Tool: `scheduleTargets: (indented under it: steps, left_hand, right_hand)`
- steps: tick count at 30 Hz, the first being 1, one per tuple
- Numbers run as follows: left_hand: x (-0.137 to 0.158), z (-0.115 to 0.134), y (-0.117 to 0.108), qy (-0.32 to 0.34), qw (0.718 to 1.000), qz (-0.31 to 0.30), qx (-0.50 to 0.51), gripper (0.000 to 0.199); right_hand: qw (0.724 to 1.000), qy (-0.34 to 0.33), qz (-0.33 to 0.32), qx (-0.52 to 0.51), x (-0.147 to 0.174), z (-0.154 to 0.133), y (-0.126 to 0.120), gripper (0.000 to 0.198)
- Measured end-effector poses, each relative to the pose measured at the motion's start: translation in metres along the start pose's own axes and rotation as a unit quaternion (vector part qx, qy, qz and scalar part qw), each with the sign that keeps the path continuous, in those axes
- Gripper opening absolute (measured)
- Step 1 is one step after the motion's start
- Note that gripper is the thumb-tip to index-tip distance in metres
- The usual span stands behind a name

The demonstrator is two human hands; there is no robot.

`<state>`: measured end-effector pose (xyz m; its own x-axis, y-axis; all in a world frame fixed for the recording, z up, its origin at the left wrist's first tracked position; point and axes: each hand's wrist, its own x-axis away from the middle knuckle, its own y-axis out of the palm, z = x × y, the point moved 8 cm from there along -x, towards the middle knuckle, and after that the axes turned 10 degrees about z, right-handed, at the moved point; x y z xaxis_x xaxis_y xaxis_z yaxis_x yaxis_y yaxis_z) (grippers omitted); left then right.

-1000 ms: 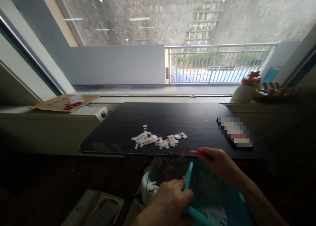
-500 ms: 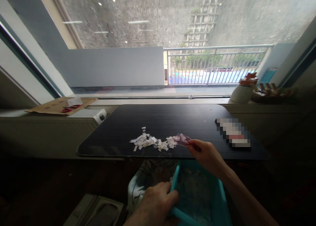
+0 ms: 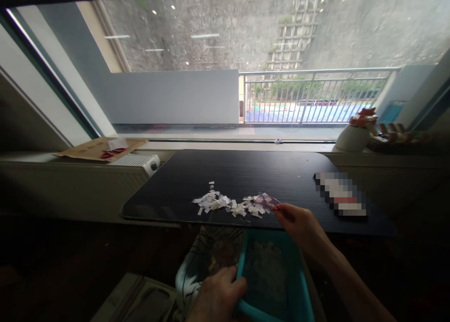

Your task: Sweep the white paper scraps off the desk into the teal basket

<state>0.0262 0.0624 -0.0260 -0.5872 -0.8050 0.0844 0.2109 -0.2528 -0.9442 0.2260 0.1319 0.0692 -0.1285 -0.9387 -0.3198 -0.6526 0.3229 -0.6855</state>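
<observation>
My right hand (image 3: 298, 219) is closed on a translucent pinkish plastic piece (image 3: 266, 201) just above the black tabletop. The piece overlaps the right end of a strip of small white paper scraps (image 3: 215, 201) near the table's front edge. Below the table, my left hand (image 3: 222, 291) grips the left rim of a turquoise bin (image 3: 306, 289), its fingertips partly hidden. Pale pieces (image 3: 265, 270) lie inside the bin; their kind is too dim to tell. Left of the bin stands a whitish, dark-lined container (image 3: 186, 270) with unclear contents.
A pixelated flat object (image 3: 341, 195) lies on the right of the black table (image 3: 253, 167). Red-handled scissors (image 3: 112, 153) rest on brown paper (image 3: 84, 148) by the radiator (image 3: 135, 160). A white pot (image 3: 351, 137) stands on the sill. A pale box (image 3: 119, 298) sits lower left.
The view has shifted slightly, so the table appears farther right. The turquoise bin has moved left under the table edge, with my left hand still on its rim. My right hand keeps its place by the scraps.
</observation>
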Motion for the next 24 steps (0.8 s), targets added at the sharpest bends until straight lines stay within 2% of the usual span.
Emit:
scheduleTargets:
  steps: [3,5,10,14,16,20,24]
  left_hand:
    - [0.0,-0.002,0.002,-0.013,1.0,-0.018,-0.003,0.021]
    - [0.001,-0.001,0.001,-0.013,1.0,-0.016,0.001,0.02]
    - [0.004,0.004,-0.01,-0.012,0.999,0.042,-0.001,0.021]
    - [0.003,0.005,-0.005,-0.012,1.0,-0.002,0.001,0.019]
    - [0.001,0.003,-0.003,-0.014,1.0,-0.016,0.0,0.019]
    - [0.0,0.005,-0.005,-0.006,1.0,0.002,0.004,0.022]
    - [0.002,0.007,-0.01,-0.01,0.999,0.037,-0.006,0.024]
  right_hand:
    - [1.0,0.0,-0.021,-0.004,0.001,0.001,0.004,0.033]
    - [1.0,0.01,-0.002,0.016,0.002,0.007,-0.003,0.032]
    - [0.997,0.032,0.047,0.054,0.01,0.026,-0.024,0.031]
    - [0.996,0.031,0.054,0.06,0.017,0.025,-0.029,0.032]
    - [0.998,0.021,0.043,0.038,0.019,0.018,-0.025,0.031]
    - [1.0,0.001,0.003,0.018,0.013,0.003,-0.008,0.029]
    - [1.0,0.008,0.015,0.006,0.001,-0.001,0.001,0.03]
